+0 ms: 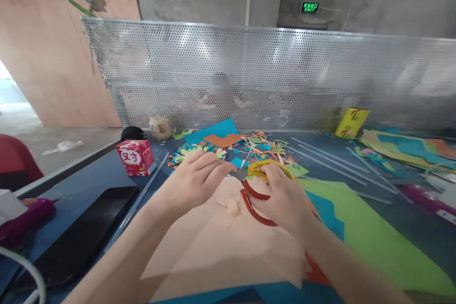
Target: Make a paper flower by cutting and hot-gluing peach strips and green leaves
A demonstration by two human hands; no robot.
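Observation:
My right hand is wrapped round a pair of red-handled pliers, whose metal head points up and left. A yellow curved piece lies against the same fingers; whether it is held too is unclear. Beside the pliers' head, my left hand is closed in a pinch. Whatever sits between its fingertips is too small to make out. Under both hands lies a pale pink sheet, with a small pale scalloped piece on it. Just beyond my left hand is a fringed paper roll in several colours.
Paper scraps and a blue sheet lie ahead. Clear sticks and a green sheet are right. Left are a black phone and a red box. A perforated metal screen borders the back.

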